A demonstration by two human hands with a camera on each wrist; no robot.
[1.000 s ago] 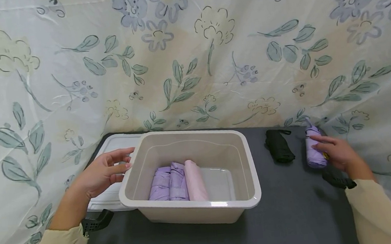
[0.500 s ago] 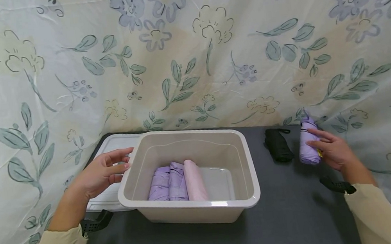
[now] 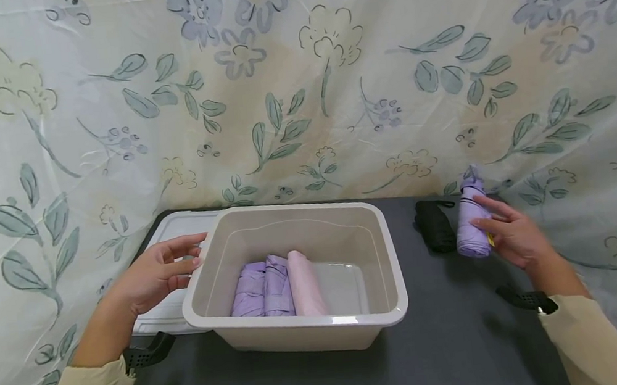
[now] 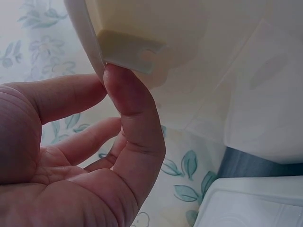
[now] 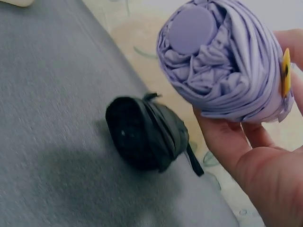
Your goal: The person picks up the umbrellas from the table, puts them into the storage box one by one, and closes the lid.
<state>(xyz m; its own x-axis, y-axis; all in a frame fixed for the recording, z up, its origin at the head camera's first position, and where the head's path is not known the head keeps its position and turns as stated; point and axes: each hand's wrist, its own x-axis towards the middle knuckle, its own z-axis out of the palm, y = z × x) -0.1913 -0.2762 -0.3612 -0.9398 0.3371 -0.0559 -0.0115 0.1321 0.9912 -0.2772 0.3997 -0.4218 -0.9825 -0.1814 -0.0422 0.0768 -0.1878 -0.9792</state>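
My left hand (image 3: 149,279) pinches the left rim of a beige plastic bin (image 3: 300,337); in the left wrist view a fingertip (image 4: 124,87) is hooked under that rim. Inside the bin, two purple rolled bundles (image 3: 249,291) and a pink one (image 3: 306,285) lie side by side in its left half. My right hand (image 3: 516,237) grips a folded purple umbrella (image 3: 472,220), lifted off the table, its round handle end (image 5: 191,29) facing the right wrist camera. A folded black umbrella (image 3: 436,227) with a strap lies on the table just left of it.
Partly behind the bin, a white lid (image 3: 161,315) lies on the left of the dark grey table (image 3: 441,353). A flowered curtain (image 3: 258,129) hangs along the back and both sides. Black camera mounts (image 3: 149,350) sit on both wrists.
My right hand has raised the purple umbrella off the table and carried it left, closer to the black one. The left hand keeps its place on the bin's rim.
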